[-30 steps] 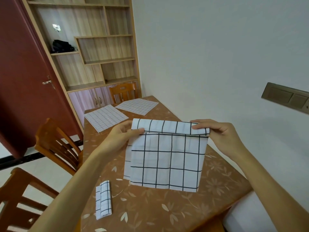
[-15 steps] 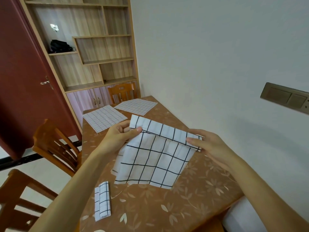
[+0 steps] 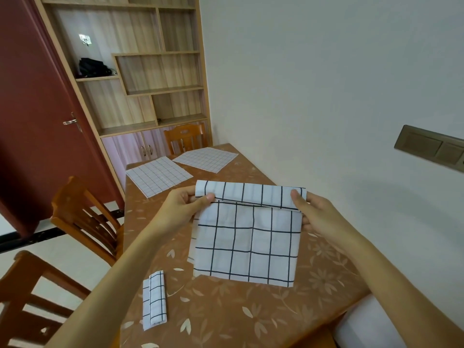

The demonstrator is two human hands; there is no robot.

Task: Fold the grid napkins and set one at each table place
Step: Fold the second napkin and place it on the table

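Observation:
A white napkin with a black grid (image 3: 247, 243) hangs in the air above the table, its top edge rolled over into a narrow band. My left hand (image 3: 184, 209) pinches the band's left end and my right hand (image 3: 317, 213) pinches its right end. A folded grid napkin (image 3: 154, 298) lies as a narrow strip near the table's left front edge. Two unfolded grid napkins lie flat at the far end, one on the left (image 3: 158, 175) and one on the right (image 3: 206, 159).
The table (image 3: 226, 317) has a brown leaf-pattern cover and stands against the white wall on the right. Wooden chairs stand on the left (image 3: 82, 219), at front left (image 3: 30, 292) and at the far end (image 3: 185, 136). A shelf unit and a red door are behind.
Half a second ago the napkin was tilted with my right hand lower. It is level again and the rolled band at the top looks a little wider than a second ago.

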